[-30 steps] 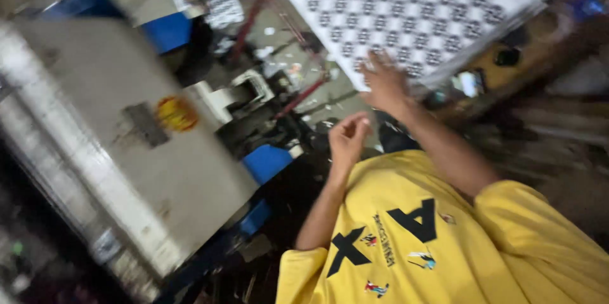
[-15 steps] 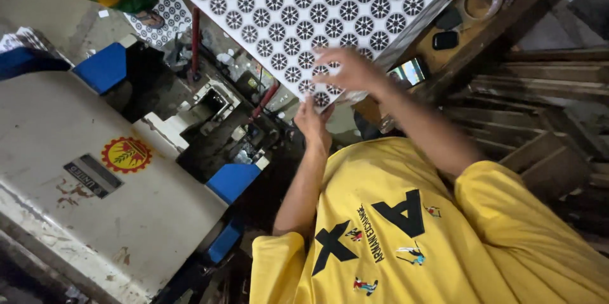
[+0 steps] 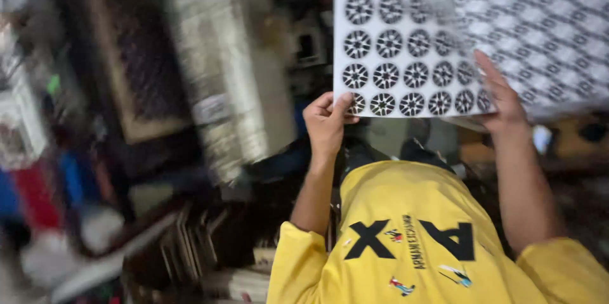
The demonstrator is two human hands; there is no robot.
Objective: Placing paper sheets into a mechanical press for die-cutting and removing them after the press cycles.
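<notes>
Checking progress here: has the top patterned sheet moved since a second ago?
Yes. The left hand and right hand now hold the sheet, pulled leftwards off the stack.

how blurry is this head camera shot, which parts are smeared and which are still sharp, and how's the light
Head view: the printed sheet with black round patterns is fairly sharp low down and smeared at its top; the left hand and right hand gripping its lower edge show mild blur; the yellow shirt is sharpest; the whole left side is streaked and dim, the sheet the brightest area.
</notes>
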